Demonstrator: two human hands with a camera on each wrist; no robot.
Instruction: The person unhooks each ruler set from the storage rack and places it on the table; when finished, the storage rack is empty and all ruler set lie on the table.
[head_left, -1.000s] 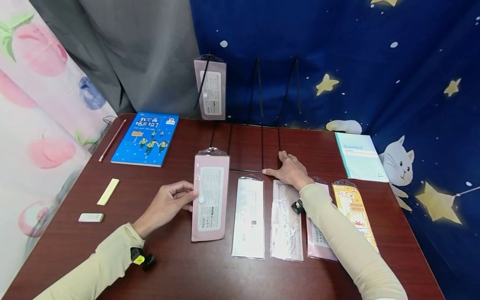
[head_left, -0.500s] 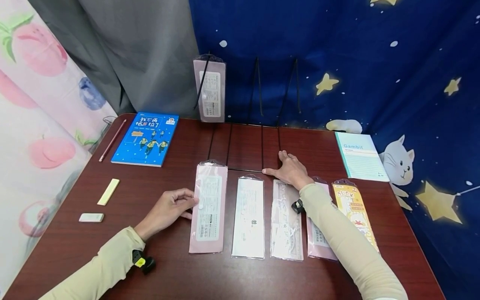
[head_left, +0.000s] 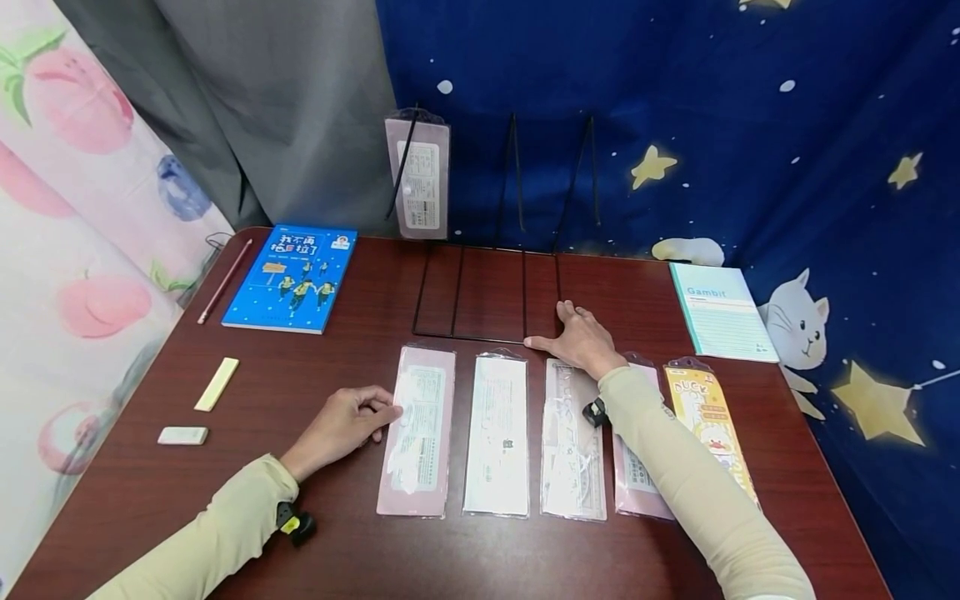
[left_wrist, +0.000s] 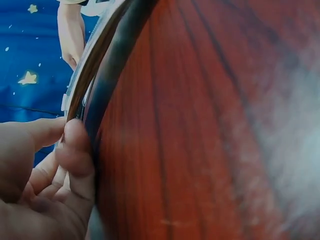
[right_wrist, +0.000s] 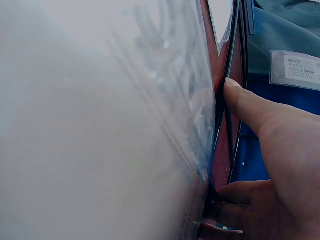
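My left hand [head_left: 352,425] pinches the left edge of a flat pink packet [head_left: 417,442], which has a white label and lies at or very near the table surface. In the left wrist view, the thumb and fingers [left_wrist: 75,160] close on its thin edge. My right hand [head_left: 583,340] rests with thumb and fingers spread at the front right corner of a black wire rack [head_left: 487,340]. Another pink packet [head_left: 425,179] hangs on the rack's left hook. Right of the held packet lie a white packet [head_left: 497,442] and a clear packet [head_left: 573,450].
My right forearm crosses over a further pink packet [head_left: 633,483], near a yellow duck packet [head_left: 708,417]. A blue book [head_left: 292,279], pencil [head_left: 225,281], yellow strip [head_left: 217,384] and white eraser [head_left: 182,436] lie left. A notebook [head_left: 723,312] is at the back right.
The pink packet in my left hand has tilted down and moved toward the near side, into line with the others. The hanging packet sways slightly. My right hand stays in place.
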